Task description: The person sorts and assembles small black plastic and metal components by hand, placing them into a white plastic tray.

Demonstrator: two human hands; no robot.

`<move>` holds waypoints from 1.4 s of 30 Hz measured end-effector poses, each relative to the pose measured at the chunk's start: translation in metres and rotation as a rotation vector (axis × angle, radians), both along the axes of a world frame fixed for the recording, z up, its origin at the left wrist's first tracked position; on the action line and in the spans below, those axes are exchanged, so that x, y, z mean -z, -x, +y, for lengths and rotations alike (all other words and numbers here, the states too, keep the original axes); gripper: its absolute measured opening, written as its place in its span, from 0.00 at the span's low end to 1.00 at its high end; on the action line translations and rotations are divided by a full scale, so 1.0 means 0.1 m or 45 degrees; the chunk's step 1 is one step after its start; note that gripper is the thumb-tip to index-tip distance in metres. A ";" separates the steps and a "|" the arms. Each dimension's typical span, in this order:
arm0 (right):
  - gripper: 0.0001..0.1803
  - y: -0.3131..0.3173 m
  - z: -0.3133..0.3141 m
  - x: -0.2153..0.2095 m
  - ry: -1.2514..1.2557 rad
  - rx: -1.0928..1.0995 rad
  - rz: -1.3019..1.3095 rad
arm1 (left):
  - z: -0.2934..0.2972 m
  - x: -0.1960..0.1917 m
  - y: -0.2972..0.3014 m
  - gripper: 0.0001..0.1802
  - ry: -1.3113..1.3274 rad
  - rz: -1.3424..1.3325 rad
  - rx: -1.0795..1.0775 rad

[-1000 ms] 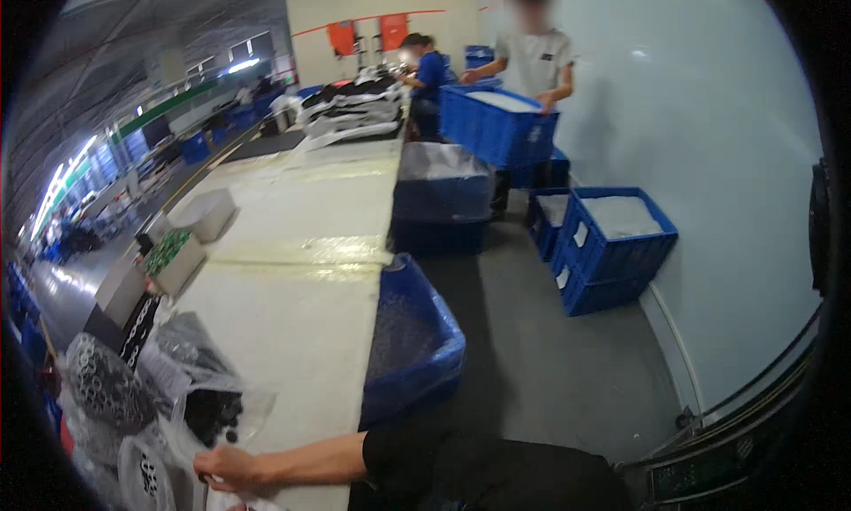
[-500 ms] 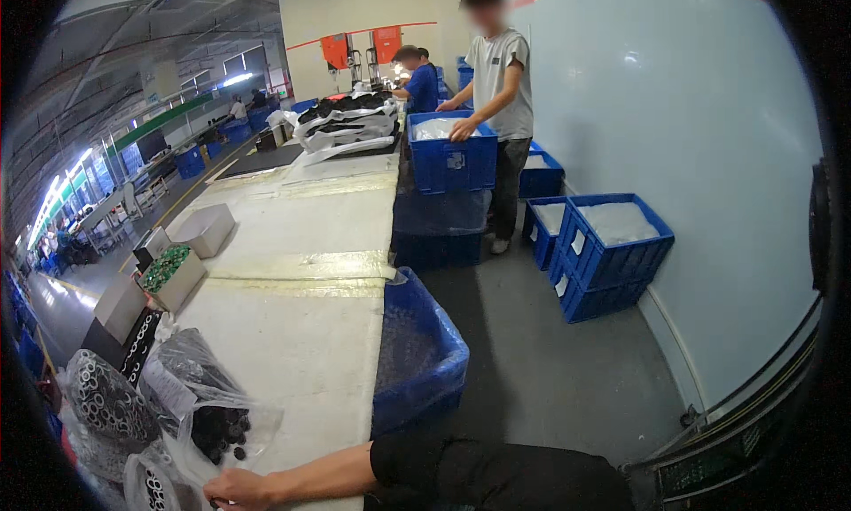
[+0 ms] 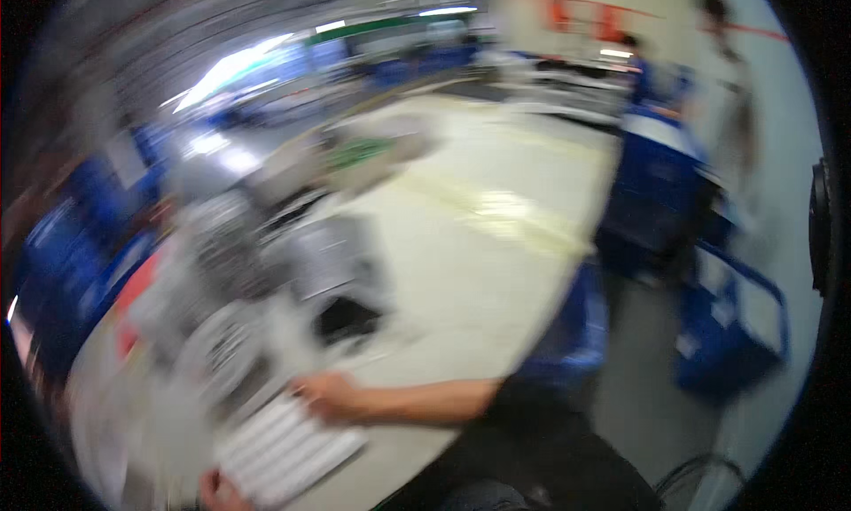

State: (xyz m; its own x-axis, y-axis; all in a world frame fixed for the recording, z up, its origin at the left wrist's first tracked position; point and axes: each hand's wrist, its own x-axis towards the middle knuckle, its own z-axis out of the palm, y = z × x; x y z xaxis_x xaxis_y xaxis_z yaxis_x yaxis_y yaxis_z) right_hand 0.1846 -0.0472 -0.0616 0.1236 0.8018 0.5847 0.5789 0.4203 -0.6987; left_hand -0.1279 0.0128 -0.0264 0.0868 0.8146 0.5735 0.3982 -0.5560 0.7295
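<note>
Two sets of fingers at edges of a white ridged object

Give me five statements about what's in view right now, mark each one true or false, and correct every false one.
1. The right hand is at the upper edge of the white ridged piece. True.
2. The left hand is over the black pieces. False: it is by the lower-left end of the white ridged piece.
3. The pale box of green pieces stands farther along the table than the black pieces. True.
4. The table's surface is dark blue. False: it is pale cream.
5. A blue bin is on the right side of the picture, beyond the table's edge. True.
</note>
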 end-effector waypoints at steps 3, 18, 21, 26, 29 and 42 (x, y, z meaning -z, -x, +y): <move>0.12 -0.13 -0.33 -0.35 0.732 -0.084 0.681 | -0.16 -0.22 0.15 0.04 0.026 0.269 -0.185; 0.05 -0.05 -0.12 -0.31 -0.006 0.064 0.145 | 0.28 -0.52 0.12 0.11 0.220 0.735 0.213; 0.04 -0.06 -0.29 -0.38 0.053 0.062 0.102 | 0.18 -0.65 0.10 0.09 0.201 0.677 0.184; 0.08 0.07 -0.43 -0.40 -0.023 -0.109 -0.124 | -0.02 -0.57 0.28 0.09 0.212 0.578 0.062; 0.09 0.15 -0.47 -0.40 -0.144 -0.188 -0.330 | 0.04 -0.47 0.16 0.08 0.191 0.571 0.120; 0.03 0.11 -0.36 -0.34 0.077 -0.080 0.063 | 0.65 -0.37 -0.38 0.11 0.146 1.329 0.144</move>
